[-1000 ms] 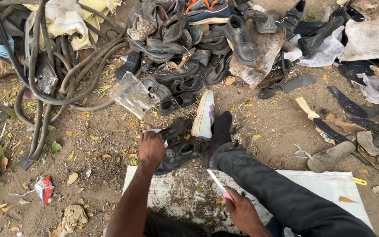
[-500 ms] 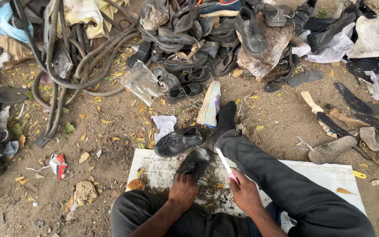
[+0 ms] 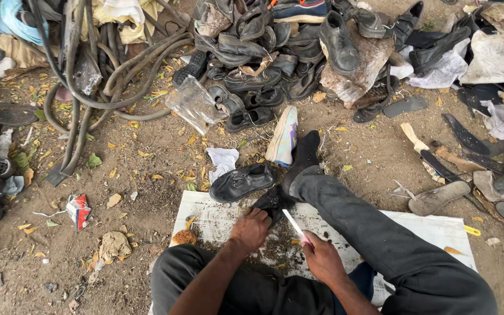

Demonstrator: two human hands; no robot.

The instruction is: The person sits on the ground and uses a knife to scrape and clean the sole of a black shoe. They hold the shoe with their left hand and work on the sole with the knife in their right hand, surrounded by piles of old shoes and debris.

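Observation:
My left hand (image 3: 250, 230) grips a black shoe (image 3: 271, 201) and holds it down on the white board (image 3: 433, 228) in front of me. My right hand (image 3: 322, 257) holds a thin white blade tool (image 3: 294, 225) whose tip points up toward that shoe. A second black shoe (image 3: 240, 182) lies just beyond the board's far edge, next to a crumpled white rag (image 3: 223, 158). My right leg in dark trousers (image 3: 380, 233) stretches across the board, its black-socked foot (image 3: 305, 157) near a white sneaker (image 3: 283, 135).
A heap of worn black shoes (image 3: 298, 46) fills the far middle. Dark rubber hoses (image 3: 88, 81) coil at far left, beside a clear plastic bag (image 3: 192, 104). Loose soles (image 3: 438, 198) and shoes lie along the right and left edges on leaf-strewn dirt.
My left hand reached out to the shoes beyond the board, then came back with one black shoe onto the board. The right hand has kept the blade and brought it up to the shoe.

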